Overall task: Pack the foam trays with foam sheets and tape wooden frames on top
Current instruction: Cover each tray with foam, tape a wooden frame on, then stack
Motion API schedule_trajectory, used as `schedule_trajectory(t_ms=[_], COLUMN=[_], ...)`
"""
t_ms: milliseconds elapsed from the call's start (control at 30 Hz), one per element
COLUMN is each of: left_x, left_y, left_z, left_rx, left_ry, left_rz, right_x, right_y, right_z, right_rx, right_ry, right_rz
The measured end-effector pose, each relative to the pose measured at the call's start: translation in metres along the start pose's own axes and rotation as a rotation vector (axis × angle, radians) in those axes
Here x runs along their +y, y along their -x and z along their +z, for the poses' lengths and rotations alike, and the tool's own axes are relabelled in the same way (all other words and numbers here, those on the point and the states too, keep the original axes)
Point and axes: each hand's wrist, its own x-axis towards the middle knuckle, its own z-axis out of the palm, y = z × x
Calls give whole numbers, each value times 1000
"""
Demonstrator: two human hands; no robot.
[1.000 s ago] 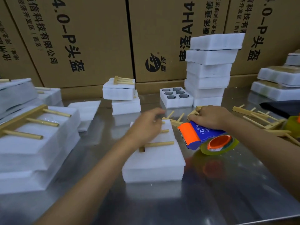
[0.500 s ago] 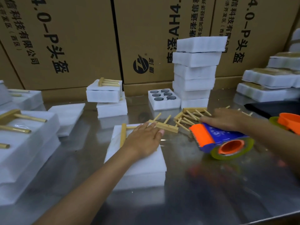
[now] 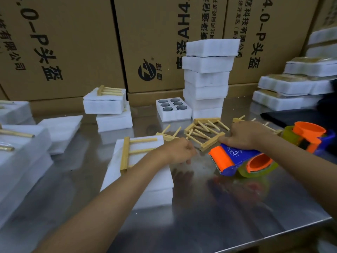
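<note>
Left hand (image 3: 177, 150), fingers curled, empty, at foam tray's (image 3: 145, 185) right edge. Right hand (image 3: 243, 136) grips tape dispenser (image 3: 235, 159) right of tray; bare table (image 3: 228, 207) beside it.

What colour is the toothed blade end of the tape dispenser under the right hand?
Orange, on a blue tape dispenser body; head view.
</note>
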Motion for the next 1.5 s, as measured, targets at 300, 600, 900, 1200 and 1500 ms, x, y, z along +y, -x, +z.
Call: schedule_trajectory(t_ms=[300,600,900,1200,1500], left_x=[-2,-3,-6,-9,-7], left_y=[-1,2,14,18,18], left_z=[7,11,0,-6,-4], left_rx=[118,214,288,177,165], left_ry=[235,288,696,731,723], left_rz=[128,189,321,248,160], right_x=[-12,-40,-56,-66,-104], right_y=[8,23,24,62,91], right_z=[1,-6,-6,24,-6], right_rx=[83,130,178,314,548], right_ry=[48,69,94,-28,-1064], right_rz=[185,244,370,508,186])
